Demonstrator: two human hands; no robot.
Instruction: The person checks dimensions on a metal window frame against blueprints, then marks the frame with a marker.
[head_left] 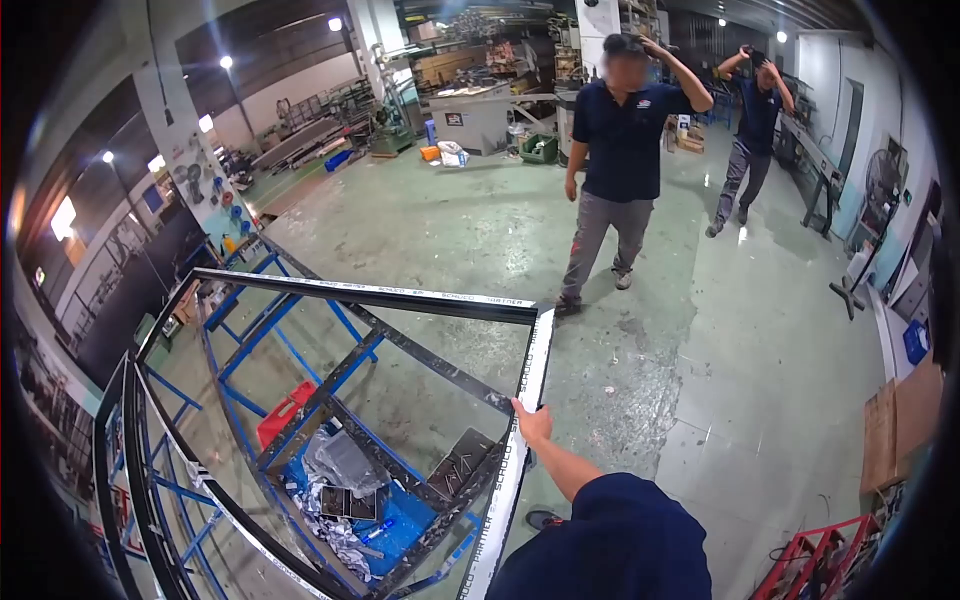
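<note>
The wearer's left hand (532, 422) grips the right-hand rail of a large black aluminium window frame (380, 292), fingers (521, 406) clamped over its taped edge. The right hand is out of view. The frame lies tilted across a blue steel trolley (250, 338) at the lower left, with a red crate (283, 415) and crumpled plastic sheeting (340, 465) showing through it below. On the green workshop floor (450, 230) beyond the frame's far corner, a person in a dark polo shirt (625, 140) stands with one hand raised to the head. A second person (750, 130) walks farther back, both arms lifted. Cardboard sheets (900, 420) lean at the right edge.
</note>
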